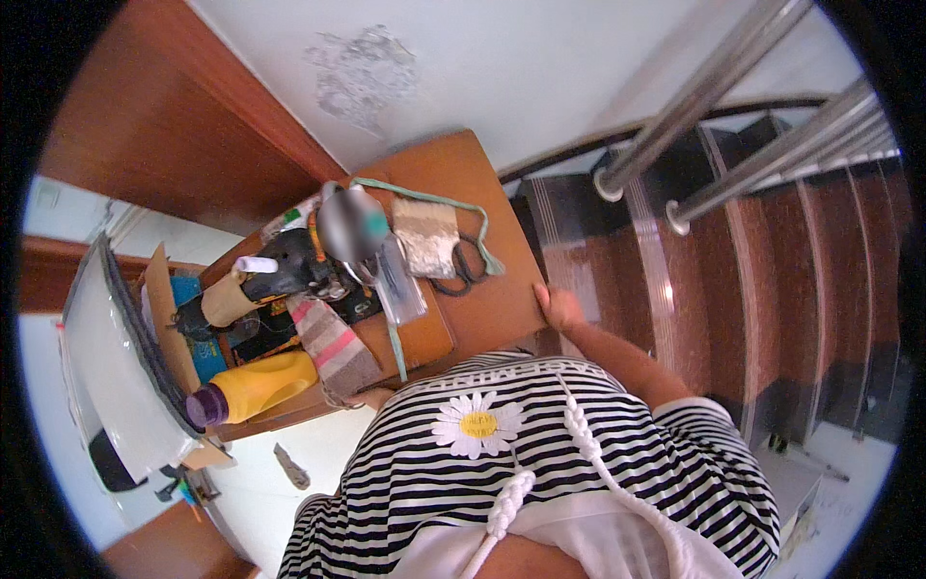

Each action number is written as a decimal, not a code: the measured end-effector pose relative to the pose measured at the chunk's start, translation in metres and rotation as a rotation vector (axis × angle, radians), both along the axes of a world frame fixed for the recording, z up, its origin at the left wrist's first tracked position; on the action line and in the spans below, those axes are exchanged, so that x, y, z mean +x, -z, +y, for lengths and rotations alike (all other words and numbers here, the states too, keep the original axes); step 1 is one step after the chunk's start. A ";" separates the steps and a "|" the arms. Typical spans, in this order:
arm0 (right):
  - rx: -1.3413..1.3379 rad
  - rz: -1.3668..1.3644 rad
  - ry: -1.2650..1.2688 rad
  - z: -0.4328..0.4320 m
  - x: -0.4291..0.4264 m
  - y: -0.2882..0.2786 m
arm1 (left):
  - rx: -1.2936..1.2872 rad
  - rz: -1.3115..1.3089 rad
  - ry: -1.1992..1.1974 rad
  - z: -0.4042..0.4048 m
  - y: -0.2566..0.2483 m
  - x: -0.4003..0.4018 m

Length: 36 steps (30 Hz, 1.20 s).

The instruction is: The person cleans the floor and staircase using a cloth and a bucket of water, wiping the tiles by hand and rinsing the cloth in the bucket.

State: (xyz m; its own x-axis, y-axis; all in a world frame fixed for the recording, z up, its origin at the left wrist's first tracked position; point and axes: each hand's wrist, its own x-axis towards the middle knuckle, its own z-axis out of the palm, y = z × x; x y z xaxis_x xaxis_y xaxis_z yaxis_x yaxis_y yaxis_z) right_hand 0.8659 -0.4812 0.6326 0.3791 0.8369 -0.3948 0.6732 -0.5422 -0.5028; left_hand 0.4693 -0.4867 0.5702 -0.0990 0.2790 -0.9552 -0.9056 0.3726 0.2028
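Observation:
My right hand grips the right edge of a brown wooden tabletop, thumb at the rim. My left hand shows only in part by the near edge, beside a grey and pink striped knit cloth; my shirt covers the rest, so its grip is hidden. On the top lie black-handled scissors, a wide pale-bristled brush, a light green strap and a clear plastic pouch. Further left are a black tool, a blurred round object and a white roll.
At the left corner lies a yellow bottle with a purple cap. A cardboard box stands beyond it. Stairs with steel railing posts run along the right. A peeling white wall rises behind; a brown scrap lies on the floor.

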 end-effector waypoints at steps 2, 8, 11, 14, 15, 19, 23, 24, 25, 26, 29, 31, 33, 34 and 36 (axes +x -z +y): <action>-0.014 -0.012 0.009 0.000 0.002 -0.015 | -0.051 -0.028 0.016 0.002 0.007 -0.002; 0.021 0.035 -0.003 -0.003 0.007 0.012 | -0.275 -0.085 0.032 0.006 0.037 -0.021; -0.022 0.081 -0.028 0.000 0.009 0.004 | -0.371 -0.119 0.035 0.013 0.050 -0.037; 0.018 0.145 -0.030 0.002 0.011 0.004 | -0.409 -0.089 0.062 0.026 0.051 -0.045; 0.017 0.154 -0.010 0.001 0.011 0.010 | -0.394 -0.027 0.067 0.025 0.043 -0.035; -0.015 0.198 0.044 -0.004 0.014 0.007 | -0.160 0.277 0.179 0.013 -0.016 0.029; 0.057 0.223 0.110 -0.003 0.010 0.007 | -0.188 0.367 0.146 0.016 -0.031 0.049; 0.053 0.222 0.102 -0.006 0.008 0.010 | -0.193 0.358 0.141 0.015 -0.030 0.049; 0.051 0.217 0.099 -0.006 0.010 0.011 | -0.202 0.338 0.143 0.016 -0.029 0.050; 0.049 0.212 0.094 -0.006 0.011 0.012 | -0.209 0.326 0.147 0.013 -0.028 0.051; 0.060 0.179 0.064 -0.009 0.010 0.009 | -0.232 0.289 0.130 0.015 -0.028 0.048; 0.050 0.169 0.053 -0.012 0.013 0.002 | -0.251 0.270 0.110 0.015 -0.029 0.049; 0.063 0.139 0.031 -0.016 0.015 -0.003 | -0.267 0.240 0.082 0.013 -0.028 0.050; 0.079 0.122 0.018 -0.017 0.015 0.002 | -0.273 0.227 0.064 0.009 -0.028 0.051; 0.080 0.102 0.020 -0.016 0.019 0.006 | -0.269 0.222 0.044 0.007 -0.031 0.054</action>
State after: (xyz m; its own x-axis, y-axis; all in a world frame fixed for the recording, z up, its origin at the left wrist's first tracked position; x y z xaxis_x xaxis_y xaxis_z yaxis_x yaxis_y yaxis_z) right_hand 0.8845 -0.4976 0.6264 0.3577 0.8598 -0.3644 0.6057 -0.5106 -0.6103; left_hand 0.5232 -0.4798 0.6016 -0.3057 0.0294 -0.9517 -0.8322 0.4773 0.2820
